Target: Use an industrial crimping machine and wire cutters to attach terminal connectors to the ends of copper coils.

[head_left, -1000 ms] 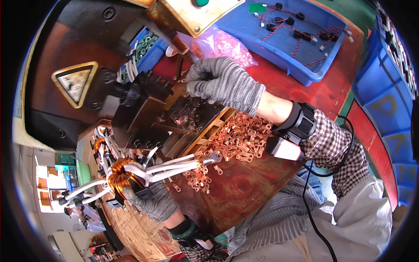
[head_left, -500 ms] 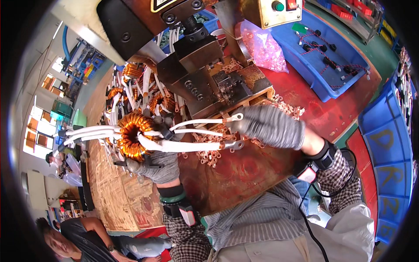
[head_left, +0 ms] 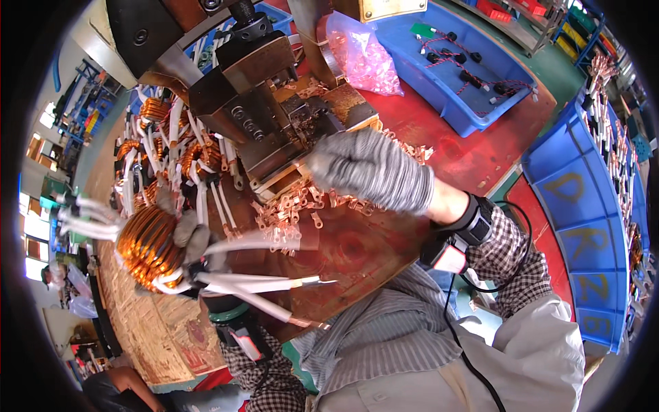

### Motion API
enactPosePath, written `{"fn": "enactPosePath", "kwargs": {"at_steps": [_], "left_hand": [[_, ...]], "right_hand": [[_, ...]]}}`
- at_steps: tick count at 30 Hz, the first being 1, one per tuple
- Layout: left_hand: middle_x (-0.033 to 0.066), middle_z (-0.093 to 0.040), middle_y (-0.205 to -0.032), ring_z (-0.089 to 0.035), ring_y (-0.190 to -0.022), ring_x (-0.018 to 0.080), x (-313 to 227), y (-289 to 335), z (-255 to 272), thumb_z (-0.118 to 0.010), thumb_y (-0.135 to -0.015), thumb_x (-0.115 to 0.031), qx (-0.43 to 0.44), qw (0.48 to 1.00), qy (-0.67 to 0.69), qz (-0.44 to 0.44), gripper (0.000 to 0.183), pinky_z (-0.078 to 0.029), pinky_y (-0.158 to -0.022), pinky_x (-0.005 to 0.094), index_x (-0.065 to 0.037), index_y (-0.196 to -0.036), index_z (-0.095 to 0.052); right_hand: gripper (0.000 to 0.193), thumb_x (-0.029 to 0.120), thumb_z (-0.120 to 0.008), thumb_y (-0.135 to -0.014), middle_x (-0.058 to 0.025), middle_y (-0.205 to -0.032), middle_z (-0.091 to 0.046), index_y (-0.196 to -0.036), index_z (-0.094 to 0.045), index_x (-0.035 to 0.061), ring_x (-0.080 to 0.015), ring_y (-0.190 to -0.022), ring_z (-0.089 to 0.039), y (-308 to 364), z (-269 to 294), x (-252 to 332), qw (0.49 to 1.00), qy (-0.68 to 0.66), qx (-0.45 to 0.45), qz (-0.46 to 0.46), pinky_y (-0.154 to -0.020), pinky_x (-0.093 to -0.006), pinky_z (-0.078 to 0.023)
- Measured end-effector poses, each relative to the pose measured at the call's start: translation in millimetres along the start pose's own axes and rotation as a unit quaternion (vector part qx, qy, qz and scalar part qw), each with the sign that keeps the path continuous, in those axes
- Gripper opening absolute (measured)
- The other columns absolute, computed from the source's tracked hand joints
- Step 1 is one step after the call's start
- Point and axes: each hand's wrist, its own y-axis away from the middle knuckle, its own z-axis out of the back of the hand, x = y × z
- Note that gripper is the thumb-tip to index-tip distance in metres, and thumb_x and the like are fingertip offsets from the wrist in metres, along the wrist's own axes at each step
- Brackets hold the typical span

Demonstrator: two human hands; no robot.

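Observation:
My left hand [head_left: 194, 237], in a grey knit glove, grips a ring-shaped copper coil [head_left: 147, 248] at the left of the bench. White-sleeved leads [head_left: 250, 283] stick out from the coil toward the right, some ending in bare metal tips; others, blurred, point left. My right hand [head_left: 374, 172], in a striped grey glove, hovers beside the press die with its fingers curled together. Motion blurs its fingertips, and whatever they hold is hidden. Loose copper lugs [head_left: 292, 214] lie in a heap just below and left of it.
A dark metal press [head_left: 254, 117] stands at the back centre. More copper coils [head_left: 199, 159] are piled left of it. Behind are a bag of copper parts [head_left: 362, 55] and a blue tray [head_left: 439, 89] with wired pieces. A tall blue bin [head_left: 583, 226] of leads stands at right.
The coil has moved left and down in my left hand, tipping so its leads slant downward. My right hand has left the lead ends and come up toward the press. The whole view has shifted.

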Motion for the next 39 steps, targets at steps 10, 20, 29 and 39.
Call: {"fn": "enactPosePath", "kwargs": {"at_steps": [10, 20, 29, 39], "left_hand": [[0.0046, -0.037, -0.093, -0.040, -0.078, 0.0144, 9, 3, -13, -0.069, -0.063, -0.026, -0.045, 0.987, -0.002, -0.153, 0.092, -0.038, -0.069, 0.0251, -0.007, -0.134, -0.015], [0.0071, -0.038, -0.102, -0.043, -0.094, 0.0177, 15, 9, -5, -0.082, -0.049, -0.022, -0.048, 0.965, 0.055, -0.250, 0.112, -0.037, -0.088, 0.0291, -0.009, -0.135, -0.012], [0.0087, -0.041, -0.094, -0.045, -0.087, 0.0200, -2, 24, 24, -0.072, -0.063, -0.031, -0.078, 0.973, 0.046, -0.214, 0.093, -0.037, -0.084, 0.0376, -0.011, -0.135, -0.017], [0.0116, -0.041, -0.095, -0.043, -0.086, 0.0215, 20, -10, -10, -0.050, -0.083, -0.031, -0.036, 0.977, -0.110, -0.177, 0.063, -0.040, -0.076, 0.0312, -0.003, -0.131, -0.020]], "right_hand": [[0.027, 0.030, -0.051, -0.076, -0.0116, -0.067, -0.054, -0.079, -0.055, 0.0034, -0.0277, -0.064, -0.055, 4, -59, -36, 0.839, 0.535, 0.065, 0.074, -0.056, -0.0374, -0.045], [0.020, 0.018, -0.064, -0.077, -0.0022, -0.076, -0.059, -0.091, -0.060, 0.0037, -0.0072, -0.063, -0.055, 0, -12, -8, 0.953, -0.262, -0.003, -0.155, -0.053, -0.0195, -0.046], [0.017, 0.010, -0.057, -0.080, -0.0033, -0.078, -0.062, -0.094, -0.061, 0.0001, -0.0072, -0.066, -0.057, -6, -11, 4, 0.958, -0.271, 0.008, -0.095, -0.058, -0.0200, -0.048], [0.017, 0.008, -0.058, -0.079, -0.0053, -0.076, -0.061, -0.093, -0.061, -0.0002, -0.0093, -0.066, -0.057, -13, -4, -8, 0.944, -0.320, -0.009, -0.084, -0.061, -0.0218, -0.049]]}}
